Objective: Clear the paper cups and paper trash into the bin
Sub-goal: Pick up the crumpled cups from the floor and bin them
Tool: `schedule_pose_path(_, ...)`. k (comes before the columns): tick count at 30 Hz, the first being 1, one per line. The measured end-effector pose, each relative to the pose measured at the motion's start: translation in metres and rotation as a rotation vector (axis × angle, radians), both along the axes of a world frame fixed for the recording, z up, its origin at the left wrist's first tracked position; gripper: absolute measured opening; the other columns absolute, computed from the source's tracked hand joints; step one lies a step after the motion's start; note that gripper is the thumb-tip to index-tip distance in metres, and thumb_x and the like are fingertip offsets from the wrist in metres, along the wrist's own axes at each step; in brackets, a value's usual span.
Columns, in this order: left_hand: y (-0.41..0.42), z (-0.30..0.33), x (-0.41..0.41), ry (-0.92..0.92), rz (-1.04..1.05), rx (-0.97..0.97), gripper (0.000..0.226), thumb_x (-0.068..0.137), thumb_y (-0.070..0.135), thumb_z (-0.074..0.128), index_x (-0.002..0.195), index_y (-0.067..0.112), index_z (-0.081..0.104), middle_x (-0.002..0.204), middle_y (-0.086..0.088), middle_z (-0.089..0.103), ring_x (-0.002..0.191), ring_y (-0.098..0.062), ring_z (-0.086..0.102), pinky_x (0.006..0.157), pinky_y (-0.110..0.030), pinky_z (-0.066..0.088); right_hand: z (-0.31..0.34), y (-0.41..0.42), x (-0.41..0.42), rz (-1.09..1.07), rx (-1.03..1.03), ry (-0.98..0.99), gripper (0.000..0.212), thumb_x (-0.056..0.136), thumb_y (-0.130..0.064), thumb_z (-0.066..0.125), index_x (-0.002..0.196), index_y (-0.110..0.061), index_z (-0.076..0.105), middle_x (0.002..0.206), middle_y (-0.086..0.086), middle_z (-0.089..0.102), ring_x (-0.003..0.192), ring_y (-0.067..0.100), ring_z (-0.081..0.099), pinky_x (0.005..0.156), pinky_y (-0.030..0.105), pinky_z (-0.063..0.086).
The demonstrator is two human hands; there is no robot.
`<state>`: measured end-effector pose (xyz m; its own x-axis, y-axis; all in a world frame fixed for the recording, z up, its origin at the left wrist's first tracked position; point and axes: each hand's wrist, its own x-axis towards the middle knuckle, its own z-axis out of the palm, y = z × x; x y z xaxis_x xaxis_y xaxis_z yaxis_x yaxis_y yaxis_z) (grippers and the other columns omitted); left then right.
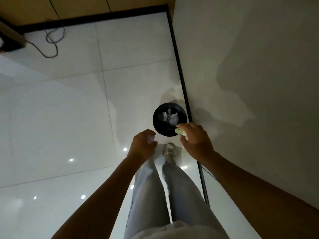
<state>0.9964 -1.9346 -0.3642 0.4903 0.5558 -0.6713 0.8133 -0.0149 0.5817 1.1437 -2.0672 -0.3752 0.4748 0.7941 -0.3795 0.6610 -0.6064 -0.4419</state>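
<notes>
the black bin [156,118] stood by the wall, crumpled paper inside. the right hand [196,144] pinched a pale paper scrap [180,131] over its rim; best released further in. the left hand [142,146] was loosely curled, empty.

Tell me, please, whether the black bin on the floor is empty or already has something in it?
Not empty: the black bin already holds crumpled pale paper, visible through its open top. How full it is cannot be told.
</notes>
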Motion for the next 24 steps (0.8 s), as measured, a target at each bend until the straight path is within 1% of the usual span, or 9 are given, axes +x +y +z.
schedule_pose_path(2, 0.008, -0.022, 0.003, 0.010, -0.009, -0.001, 0.025, 0.087, 0.008, 0.063, 0.112, 0.014, 0.062, 0.107, -0.007, 0.064, 0.092, -0.028, 0.064, 0.086, -0.043, 0.055, -0.026, 0.009, 0.003, -0.034, 0.010, 0.015, 0.041, 0.087, -0.013, 0.065, 0.127, -0.013, 0.059, 0.118, 0.013, 0.063, 0.102, 0.032, 0.059, 0.081, 0.036, 0.052)
schedule_pose_path(5, 0.018, -0.051, 0.011, 0.019, 0.007, -0.029, 0.024, 0.086, 0.007, 0.064, 0.109, 0.014, 0.063, 0.102, -0.007, 0.066, 0.090, -0.029, 0.066, 0.084, -0.046, 0.056, -0.064, 0.025, 0.007, -0.094, -0.032, 0.045, 0.042, 0.090, -0.016, 0.061, 0.132, -0.015, 0.054, 0.123, 0.013, 0.059, 0.107, 0.032, 0.056, 0.086, 0.042, 0.052)
schedule_pose_path(9, 0.030, -0.087, 0.022, 0.029, 0.090, -0.059, 0.023, 0.086, 0.005, 0.062, 0.107, 0.013, 0.063, 0.093, 0.004, 0.061, 0.090, -0.023, 0.065, 0.084, -0.044, 0.056, -0.113, 0.052, 0.014, -0.136, -0.084, 0.029, 0.044, 0.091, -0.016, 0.058, 0.134, -0.017, 0.052, 0.127, 0.014, 0.056, 0.111, 0.034, 0.055, 0.089, 0.046, 0.051)
schedule_pose_path(11, 0.034, -0.101, 0.028, 0.036, 0.080, -0.066, 0.023, 0.087, 0.006, 0.063, 0.108, 0.014, 0.063, 0.094, 0.007, 0.059, 0.092, -0.019, 0.063, 0.085, -0.042, 0.057, -0.132, 0.061, 0.017, -0.143, -0.165, 0.015, 0.049, 0.092, -0.018, 0.056, 0.139, -0.022, 0.045, 0.143, 0.014, 0.044, 0.124, 0.036, 0.048, 0.098, 0.048, 0.046)
schedule_pose_path(13, 0.037, -0.112, 0.034, 0.036, 0.066, -0.085, 0.025, 0.086, 0.007, 0.065, 0.109, 0.016, 0.063, 0.099, 0.005, 0.060, 0.096, -0.021, 0.064, 0.084, -0.042, 0.057, -0.145, 0.064, 0.016, -0.180, -0.257, 0.043, 0.054, 0.093, -0.022, 0.053, 0.145, -0.025, 0.036, 0.153, 0.011, 0.030, 0.136, 0.035, 0.034, 0.107, 0.052, 0.037)
schedule_pose_path(16, 0.036, -0.122, 0.046, 0.031, 0.010, -0.074, 0.027, 0.086, 0.007, 0.065, 0.112, 0.015, 0.063, 0.104, 0.003, 0.060, 0.098, -0.023, 0.065, 0.085, -0.041, 0.057, -0.150, 0.057, 0.011, -0.228, -0.267, 0.099, 0.056, 0.094, -0.024, 0.051, 0.147, -0.020, 0.032, 0.154, 0.011, 0.029, 0.139, 0.032, 0.031, 0.110, 0.050, 0.033)
schedule_pose_path(18, 0.033, -0.126, 0.055, 0.017, -0.046, -0.040, 0.027, 0.087, 0.008, 0.065, 0.113, 0.013, 0.063, 0.110, -0.003, 0.064, 0.100, -0.022, 0.064, 0.088, -0.035, 0.055, -0.147, 0.050, 0.008, -0.265, -0.217, 0.127, 0.054, 0.094, -0.022, 0.053, 0.145, -0.018, 0.036, 0.151, 0.011, 0.034, 0.137, 0.029, 0.035, 0.109, 0.045, 0.036)
schedule_pose_path(21, 0.030, -0.130, 0.074, 0.022, -0.140, 0.003, 0.028, 0.088, 0.010, 0.063, 0.116, 0.012, 0.063, 0.118, -0.006, 0.065, 0.109, -0.019, 0.060, 0.088, -0.016, 0.041, -0.143, 0.038, 0.009, -0.316, -0.203, 0.150, 0.054, 0.093, -0.021, 0.054, 0.144, -0.018, 0.036, 0.150, 0.010, 0.035, 0.135, 0.028, 0.036, 0.107, 0.042, 0.037)
schedule_pose_path(24, 0.030, -0.140, 0.099, 0.003, -0.190, -0.011, 0.031, 0.091, 0.017, 0.061, 0.122, 0.015, 0.060, 0.123, -0.006, 0.063, 0.113, -0.019, 0.058, 0.087, -0.016, 0.039, -0.143, 0.032, 0.014, -0.364, -0.216, 0.153, 0.054, 0.093, -0.020, 0.055, 0.144, -0.018, 0.036, 0.150, 0.010, 0.034, 0.134, 0.030, 0.036, 0.105, 0.042, 0.038)
